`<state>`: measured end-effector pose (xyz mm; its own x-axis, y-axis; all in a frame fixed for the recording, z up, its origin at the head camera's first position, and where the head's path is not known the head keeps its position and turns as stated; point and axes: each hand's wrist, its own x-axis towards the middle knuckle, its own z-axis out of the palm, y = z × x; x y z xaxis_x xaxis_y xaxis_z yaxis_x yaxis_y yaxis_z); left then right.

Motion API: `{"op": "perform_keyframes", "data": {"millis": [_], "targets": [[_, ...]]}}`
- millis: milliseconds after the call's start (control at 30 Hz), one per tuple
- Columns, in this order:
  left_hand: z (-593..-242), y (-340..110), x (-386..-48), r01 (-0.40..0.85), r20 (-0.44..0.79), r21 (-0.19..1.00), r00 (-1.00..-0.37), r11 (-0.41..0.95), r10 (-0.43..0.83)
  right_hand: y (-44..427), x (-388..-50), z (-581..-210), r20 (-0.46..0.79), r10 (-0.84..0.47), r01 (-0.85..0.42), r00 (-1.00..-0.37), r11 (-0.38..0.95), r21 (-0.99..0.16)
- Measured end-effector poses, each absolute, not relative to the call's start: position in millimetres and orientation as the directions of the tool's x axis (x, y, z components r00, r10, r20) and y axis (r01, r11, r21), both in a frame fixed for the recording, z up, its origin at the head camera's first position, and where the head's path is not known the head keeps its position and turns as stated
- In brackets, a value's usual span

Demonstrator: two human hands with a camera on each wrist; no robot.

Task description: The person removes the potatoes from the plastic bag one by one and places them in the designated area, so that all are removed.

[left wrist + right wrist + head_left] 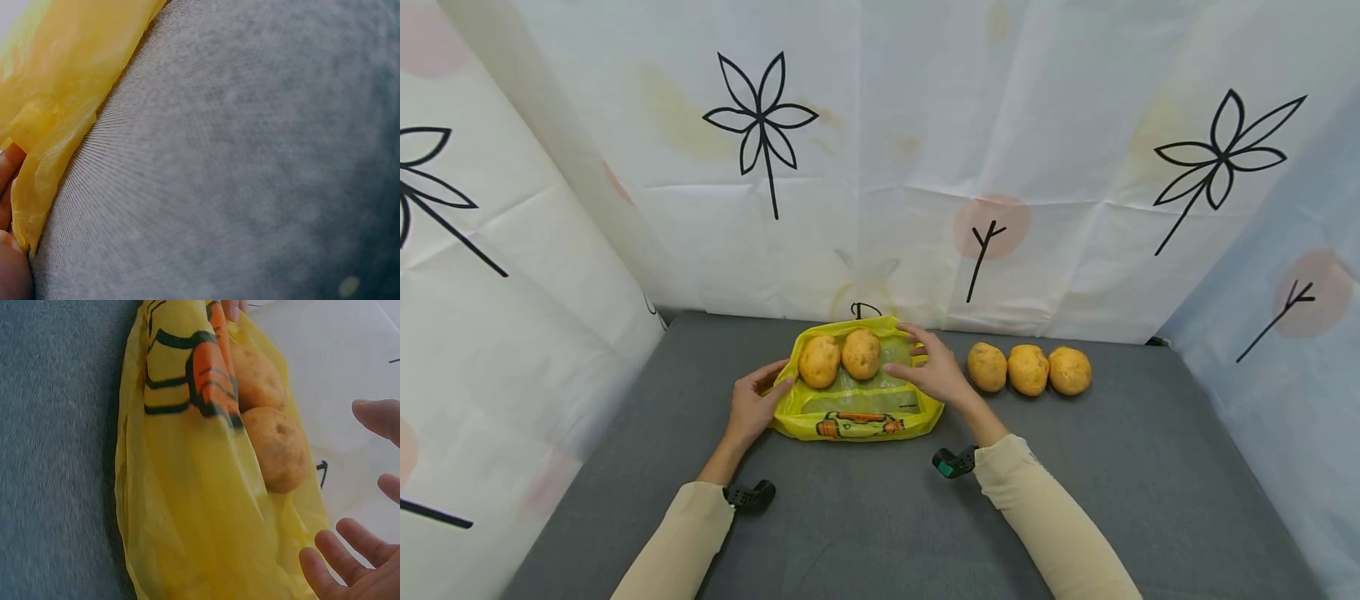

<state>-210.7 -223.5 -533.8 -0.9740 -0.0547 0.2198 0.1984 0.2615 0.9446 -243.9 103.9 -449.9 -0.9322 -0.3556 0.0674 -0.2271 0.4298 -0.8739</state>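
A yellow plastic bag (857,402) with a printed orange-and-black picture lies opened out. Inside, toward its far left, two potatoes sit side by side: a left potato (819,362) and a right potato (861,354). My left hand (755,406) pinches the bag's left edge between thumb and fingers; the left wrist view catches only fingertips (7,181) by the yellow film. Over the bag's right side, my right hand (934,367) has its fingers spread and holds nothing. The right wrist view shows those fingers (359,544) apart from both potatoes.
Three more potatoes (1028,370) stand in a row to the right of the bag. Everything rests on a grey cloth-covered table (865,517). White curtains (910,150) with leaf drawings hang behind and at both sides.
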Motion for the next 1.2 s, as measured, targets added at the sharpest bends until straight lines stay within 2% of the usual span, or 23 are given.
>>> {"op": "perform_keyframes", "data": {"millis": [200,600,867,1200], "targets": [[-533,-223,-210,0.205,0.227,0.943,-0.972,0.264,-0.057,93,-247,-451,0.012,-0.351,-0.153,-0.936,0.376,-0.914],[-534,-223,-210,0.21,0.23,0.943,-0.972,0.257,-0.05,76,-258,-465,-0.075,-0.335,-0.052,-0.939,0.354,-0.934],[-534,-223,-211,0.22,0.238,0.945,-0.97,0.243,-0.05,65,-265,-471,-0.078,-0.35,-0.072,-0.933,0.397,-0.915],[-533,-225,-211,0.215,0.233,0.944,-0.972,0.25,-0.044,53,-270,-477,-0.041,-0.382,-0.118,-0.923,0.382,-0.917]]}}
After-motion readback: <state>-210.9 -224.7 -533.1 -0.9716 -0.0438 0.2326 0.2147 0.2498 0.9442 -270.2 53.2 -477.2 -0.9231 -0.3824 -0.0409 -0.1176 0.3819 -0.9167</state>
